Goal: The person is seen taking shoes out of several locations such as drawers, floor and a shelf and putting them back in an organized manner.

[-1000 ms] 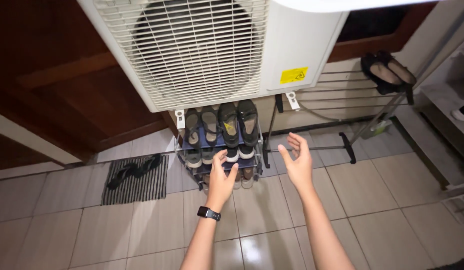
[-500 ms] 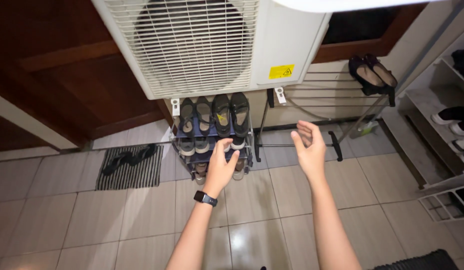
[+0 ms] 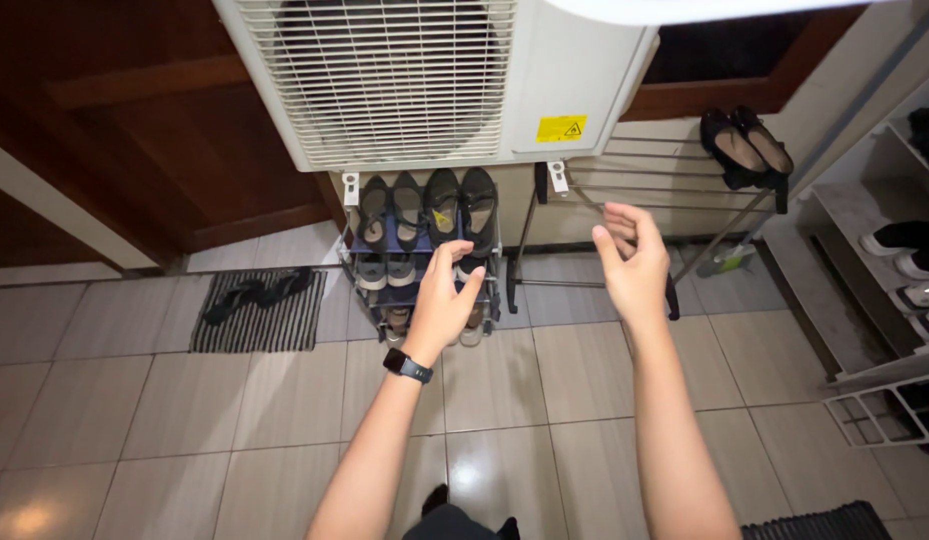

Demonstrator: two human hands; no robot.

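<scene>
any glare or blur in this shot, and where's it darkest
Head view: glare patches on the glossy floor tiles and at the bottom-left corner; darkest at the wooden door top left; left hand and right hand slightly soft; straight edges bow near the frame borders.

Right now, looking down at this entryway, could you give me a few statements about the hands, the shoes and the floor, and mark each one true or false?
1. The left hand wears a dark watch on its wrist. True.
2. The right hand grips a shoe. False: it is open and holds nothing.
3. The small shoe rack stands under the white fan unit. True.
4. The striped mat lies bare. False: a pair of dark sandals lies on it.
5. A pair of dark flat shoes sits on the wire drying rack. True.
</scene>
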